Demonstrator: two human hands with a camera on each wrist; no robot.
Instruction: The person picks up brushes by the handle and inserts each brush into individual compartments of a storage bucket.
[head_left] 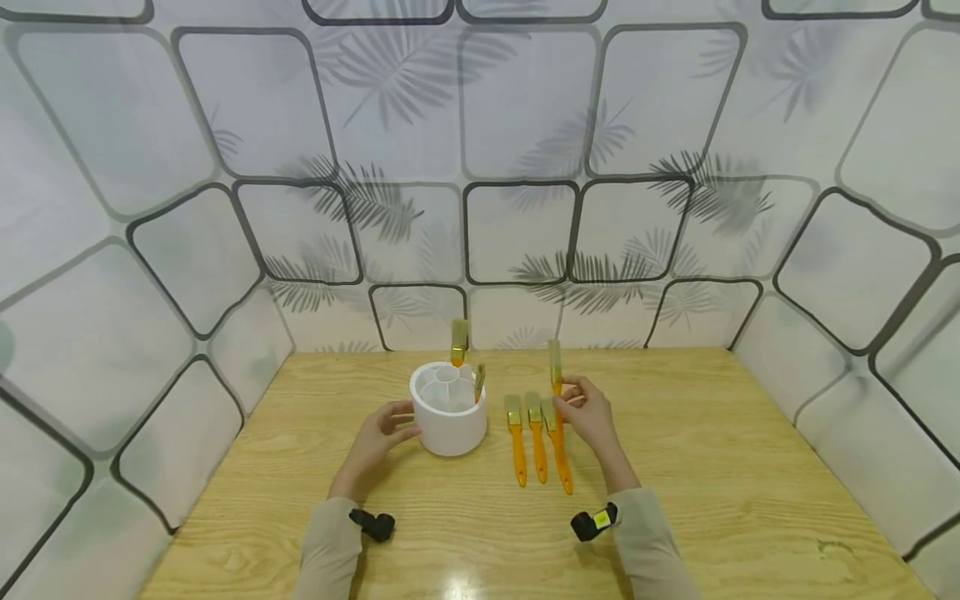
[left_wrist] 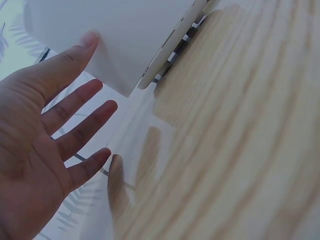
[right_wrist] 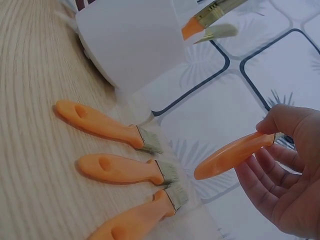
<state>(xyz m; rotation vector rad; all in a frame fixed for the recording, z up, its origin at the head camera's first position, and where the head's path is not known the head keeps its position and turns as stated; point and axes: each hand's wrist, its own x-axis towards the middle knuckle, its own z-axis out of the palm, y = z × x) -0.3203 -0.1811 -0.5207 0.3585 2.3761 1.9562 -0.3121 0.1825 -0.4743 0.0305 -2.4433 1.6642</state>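
Nearest the head camera are two sleeved forearms, each with a small black wrist camera, reaching out over the wooden surface (head_left: 712, 467). Ahead of them stands the white round holder (head_left: 448, 412), divided into compartments, with two brushes already upright in it. The left hand (head_left: 378, 437) lies against its near left side with fingers straight and spread, gripping nothing. The right hand (head_left: 592, 412), to the holder's right and a little apart from it, pinches one orange-handled brush (head_left: 556, 367) between thumb and fingertips, its long axis nearly upright, bristles up. So the holder lies to the left of the held brush. Three more brushes (head_left: 537, 437) lie side by side between holder and right hand, bristles pointing away. Leaf-patterned panels wall the surface on three sides.
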